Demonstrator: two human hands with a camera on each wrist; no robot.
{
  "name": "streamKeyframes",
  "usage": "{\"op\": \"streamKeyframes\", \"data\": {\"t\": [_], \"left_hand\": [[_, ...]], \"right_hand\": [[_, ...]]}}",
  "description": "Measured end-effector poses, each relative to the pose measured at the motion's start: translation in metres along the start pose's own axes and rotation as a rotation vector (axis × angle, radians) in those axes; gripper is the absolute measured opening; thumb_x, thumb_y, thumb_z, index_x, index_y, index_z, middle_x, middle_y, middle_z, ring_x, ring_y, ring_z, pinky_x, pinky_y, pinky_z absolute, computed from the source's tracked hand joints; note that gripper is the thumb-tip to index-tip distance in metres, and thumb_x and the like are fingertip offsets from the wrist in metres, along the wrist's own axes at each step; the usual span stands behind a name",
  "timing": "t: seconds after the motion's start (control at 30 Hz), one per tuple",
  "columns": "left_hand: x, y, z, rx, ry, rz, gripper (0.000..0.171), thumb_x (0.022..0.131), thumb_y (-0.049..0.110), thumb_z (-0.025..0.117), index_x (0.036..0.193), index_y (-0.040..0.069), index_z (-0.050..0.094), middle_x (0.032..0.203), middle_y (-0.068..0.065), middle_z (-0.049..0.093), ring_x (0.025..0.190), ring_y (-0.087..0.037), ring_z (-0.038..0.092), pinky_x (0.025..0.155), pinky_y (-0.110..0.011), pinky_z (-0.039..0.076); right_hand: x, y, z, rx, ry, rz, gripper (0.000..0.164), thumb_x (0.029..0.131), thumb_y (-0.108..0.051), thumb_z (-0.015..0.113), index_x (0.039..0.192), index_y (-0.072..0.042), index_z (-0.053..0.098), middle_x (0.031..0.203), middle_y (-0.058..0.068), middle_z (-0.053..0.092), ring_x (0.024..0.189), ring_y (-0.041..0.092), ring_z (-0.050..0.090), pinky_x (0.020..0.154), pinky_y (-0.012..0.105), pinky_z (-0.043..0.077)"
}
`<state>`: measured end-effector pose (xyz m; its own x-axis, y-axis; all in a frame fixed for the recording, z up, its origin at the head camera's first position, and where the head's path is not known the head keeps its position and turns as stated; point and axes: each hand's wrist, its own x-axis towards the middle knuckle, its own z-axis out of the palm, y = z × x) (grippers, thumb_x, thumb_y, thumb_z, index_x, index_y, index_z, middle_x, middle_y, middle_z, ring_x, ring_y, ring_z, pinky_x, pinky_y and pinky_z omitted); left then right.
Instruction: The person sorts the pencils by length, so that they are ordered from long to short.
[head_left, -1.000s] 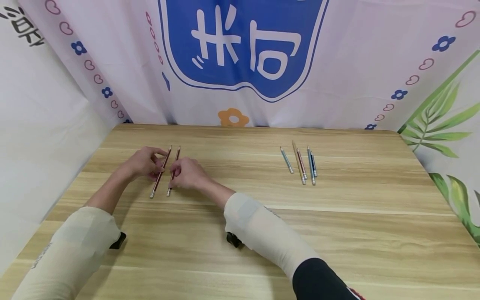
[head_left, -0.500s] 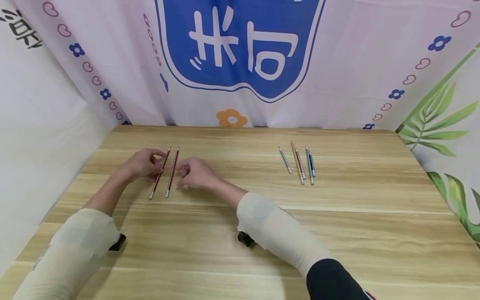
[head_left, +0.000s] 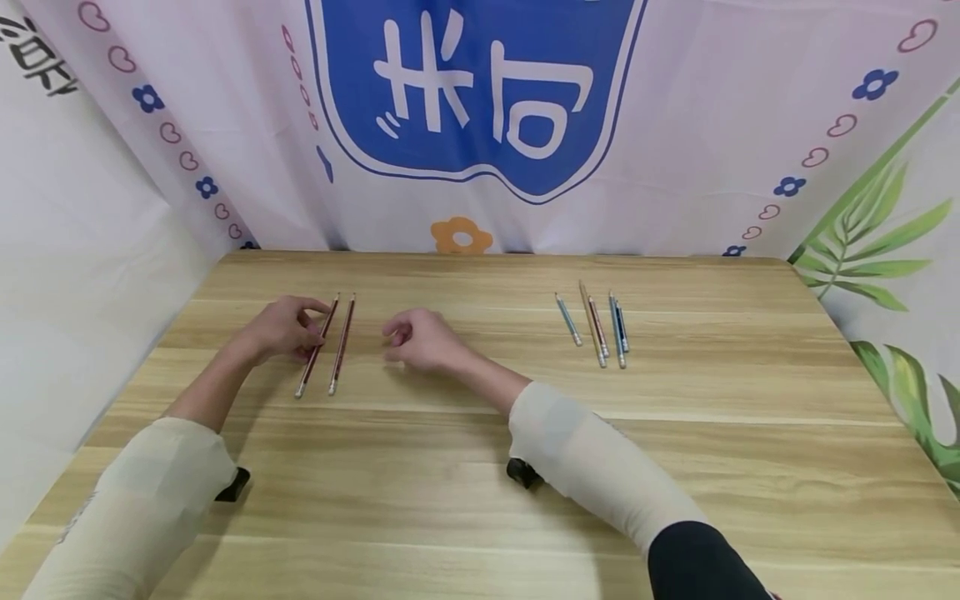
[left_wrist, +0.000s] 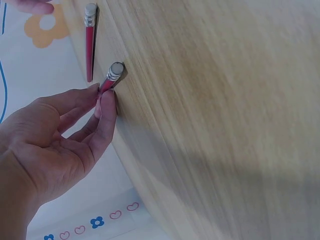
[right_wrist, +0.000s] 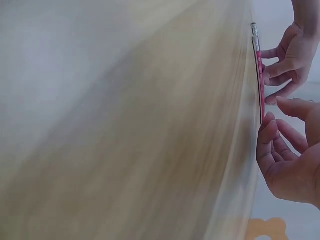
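My left hand (head_left: 279, 327) pinches a dark red pencil (head_left: 309, 367) between thumb and fingers; its white eraser end points toward me. The left wrist view shows the fingertips closed on that pencil (left_wrist: 111, 77) just behind its metal band. A second red pencil (head_left: 342, 343) lies almost parallel on the table, a little to the right. Off to the right of both, my right hand (head_left: 427, 340) is loosely curled with nothing in it. In the right wrist view its thumb and fingers (right_wrist: 269, 131) stand apart, overlapping the end of a red pencil (right_wrist: 260, 75).
Several pencils lie at the right back of the wooden table (head_left: 450, 483): a short light blue pencil (head_left: 567, 319), a wood-coloured pencil (head_left: 591, 325), a red one beside it, and a blue pencil (head_left: 617, 329) against a darker one. A printed curtain (head_left: 697, 125) hangs behind the far edge.
My right hand has let go of the second red pencil and moved right, away from it. That pencil stays lying on the table. The left hand keeps its pinch, nearly still.
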<state>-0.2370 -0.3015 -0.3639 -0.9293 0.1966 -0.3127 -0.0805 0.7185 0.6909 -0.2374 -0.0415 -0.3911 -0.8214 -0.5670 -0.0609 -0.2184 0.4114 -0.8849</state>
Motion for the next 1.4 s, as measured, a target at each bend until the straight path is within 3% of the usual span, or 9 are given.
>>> {"op": "streamKeyframes", "data": {"t": [0.4, 0.53, 0.73, 1.2, 1.4], "left_hand": [[-0.001, 0.006, 0.0, 0.032, 0.036, 0.006, 0.056, 0.096, -0.009, 0.063, 0.145, -0.019, 0.039, 0.096, -0.022, 0.055, 0.071, -0.022, 0.066, 0.066, -0.037, 0.067], [0.001, 0.009, -0.001, 0.089, 0.072, 0.041, 0.052, 0.095, -0.007, 0.063, 0.142, -0.019, 0.044, 0.095, -0.021, 0.056, 0.071, -0.021, 0.065, 0.064, -0.035, 0.065], [0.004, 0.016, 0.0, 0.166, 0.125, 0.135, 0.047, 0.09, -0.004, 0.064, 0.134, -0.018, 0.053, 0.09, -0.019, 0.062, 0.066, -0.017, 0.062, 0.055, -0.026, 0.059], [0.014, 0.052, 0.024, 0.153, 0.137, 0.233, 0.041, 0.093, -0.003, 0.059, 0.131, -0.016, 0.059, 0.095, -0.021, 0.067, 0.071, -0.023, 0.066, 0.053, -0.023, 0.054], [0.02, 0.065, 0.036, 0.127, 0.121, 0.264, 0.039, 0.093, -0.002, 0.061, 0.131, -0.015, 0.061, 0.096, -0.021, 0.069, 0.069, -0.014, 0.064, 0.055, -0.022, 0.056]], "right_hand": [[-0.015, 0.009, -0.021, 0.002, 0.04, -0.002, 0.03, 0.091, -0.003, 0.078, 0.12, 0.003, 0.072, 0.094, 0.005, 0.068, 0.08, 0.012, 0.062, 0.068, 0.017, 0.053], [-0.02, 0.013, -0.028, -0.043, 0.061, -0.002, 0.029, 0.091, -0.005, 0.079, 0.119, 0.001, 0.073, 0.094, 0.005, 0.07, 0.085, 0.013, 0.063, 0.072, 0.017, 0.051], [-0.027, 0.018, -0.038, -0.045, 0.073, 0.001, 0.03, 0.091, -0.005, 0.079, 0.119, 0.002, 0.073, 0.093, 0.006, 0.07, 0.084, 0.016, 0.066, 0.069, 0.018, 0.054], [-0.045, 0.028, -0.064, -0.012, 0.108, 0.033, 0.031, 0.092, -0.005, 0.078, 0.12, 0.004, 0.071, 0.097, 0.01, 0.071, 0.085, 0.018, 0.067, 0.07, 0.021, 0.058], [-0.052, 0.032, -0.073, -0.019, 0.129, 0.037, 0.031, 0.091, -0.005, 0.078, 0.12, 0.004, 0.071, 0.098, 0.01, 0.071, 0.087, 0.019, 0.067, 0.07, 0.022, 0.058]]}}
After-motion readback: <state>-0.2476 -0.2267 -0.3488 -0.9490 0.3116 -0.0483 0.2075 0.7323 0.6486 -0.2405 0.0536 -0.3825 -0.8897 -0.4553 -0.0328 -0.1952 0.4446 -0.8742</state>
